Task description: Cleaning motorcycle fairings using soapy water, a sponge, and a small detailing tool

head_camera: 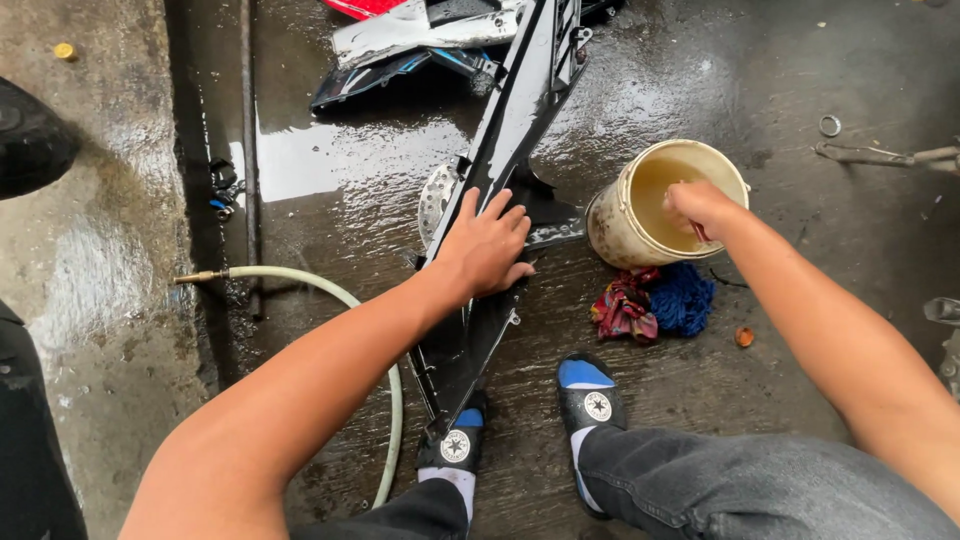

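While the left hand (487,245) lies flat with fingers spread on a long black panel (500,150), the right hand (697,205) is curled into a loose fist over the mouth of a cream bucket (612,225); something reddish shows under its fingers, but what it pinches cannot be told. The panel runs from the top centre of the frame down to the lower middle, lying on the wet floor (340,190), its lower end just beside a black and blue shoe (455,440). A second shoe (590,400) stands to the right of it, near the centre bottom. The bucket sits right of centre, touching the panel's side wing, and holds murky yellowish water. Just below the bucket lie a bundled red patterned rag (622,308) and a blue rag (683,298), touching each other. A pale hose (300,280) with a brass tip curves from the left middle toward the bottom, passing under the left forearm. More panels (400,40), red, silver and dark, are piled at the top centre. A metal ring (830,125) lies in the upper right.
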